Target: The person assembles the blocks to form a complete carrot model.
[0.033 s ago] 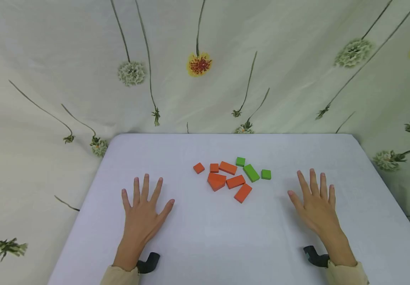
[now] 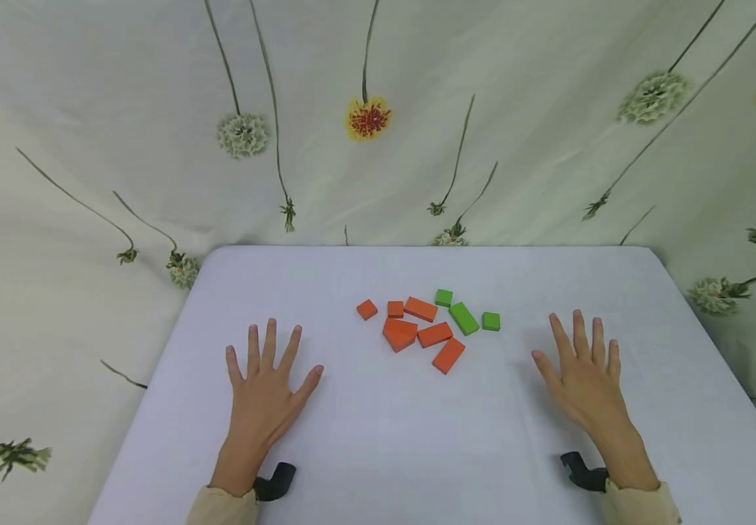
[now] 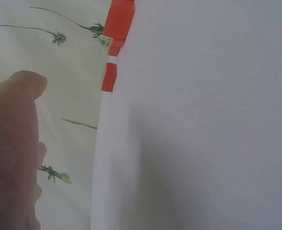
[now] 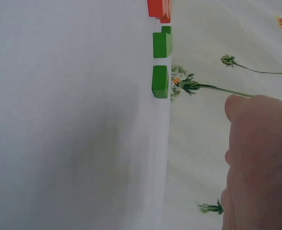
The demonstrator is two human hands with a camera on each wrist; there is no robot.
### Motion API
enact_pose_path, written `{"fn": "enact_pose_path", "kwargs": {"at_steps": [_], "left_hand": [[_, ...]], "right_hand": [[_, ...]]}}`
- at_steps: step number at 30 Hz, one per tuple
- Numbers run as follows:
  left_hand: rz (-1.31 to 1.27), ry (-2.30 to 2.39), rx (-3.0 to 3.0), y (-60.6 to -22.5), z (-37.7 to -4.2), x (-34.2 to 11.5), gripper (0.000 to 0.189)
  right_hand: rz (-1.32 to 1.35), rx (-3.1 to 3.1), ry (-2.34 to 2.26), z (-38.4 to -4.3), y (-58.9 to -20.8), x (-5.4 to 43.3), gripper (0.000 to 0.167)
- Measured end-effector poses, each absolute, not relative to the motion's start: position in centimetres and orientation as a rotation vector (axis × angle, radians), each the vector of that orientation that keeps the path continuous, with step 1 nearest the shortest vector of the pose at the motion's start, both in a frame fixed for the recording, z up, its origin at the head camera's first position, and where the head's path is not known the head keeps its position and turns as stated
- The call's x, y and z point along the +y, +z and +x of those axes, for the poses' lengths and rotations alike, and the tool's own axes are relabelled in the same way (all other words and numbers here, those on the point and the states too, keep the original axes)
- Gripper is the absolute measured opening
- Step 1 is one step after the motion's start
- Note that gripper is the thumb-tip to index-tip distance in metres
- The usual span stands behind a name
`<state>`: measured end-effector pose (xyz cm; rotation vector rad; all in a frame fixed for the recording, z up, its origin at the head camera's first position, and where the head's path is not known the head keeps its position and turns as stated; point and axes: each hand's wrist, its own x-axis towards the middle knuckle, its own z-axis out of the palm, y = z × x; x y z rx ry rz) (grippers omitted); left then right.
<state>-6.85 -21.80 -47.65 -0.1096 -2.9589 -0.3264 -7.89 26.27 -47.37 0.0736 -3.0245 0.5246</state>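
On the white table lies a loose group of small blocks between my two hands. The orange ones include a larger angular block (image 2: 400, 334), a small cube (image 2: 367, 310) and several oblong blocks (image 2: 434, 335). To their right are a green oblong block (image 2: 464, 319) and two green cubes (image 2: 491, 321). My left hand (image 2: 262, 405) is spread, palm down, left of the blocks and touches none. Likewise my right hand (image 2: 585, 386) has its fingers straight and apart, to the right of the green cubes. Both wrist views show a thumb and a shadow on the table.
The white tabletop (image 2: 378, 452) has rounded far corners. Behind and beside it hangs a pale cloth (image 2: 154, 73) printed with flowers and stems. A dark wrist mount (image 2: 275, 482) juts inward from the left wrist, and another dark mount (image 2: 583, 472) from the right.
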Motion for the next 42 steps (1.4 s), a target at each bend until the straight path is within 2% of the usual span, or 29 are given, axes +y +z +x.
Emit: {"fn": "enact_pose_path", "kwargs": {"at_steps": [12, 42], "left_hand": [[-0.111, -0.333, -2.964, -47.2, -8.3, -22.1, 0.083], [-0.088, -0.340, -2.955, -46.9, -9.9, -18.8, 0.083]], "right_hand": [[0.088, -3.043, 0.533, -8.5, -47.1, 25.6, 0.075], [0.037, -3.030, 0.518, -9.1, -47.5, 23.9, 0.076]]}}
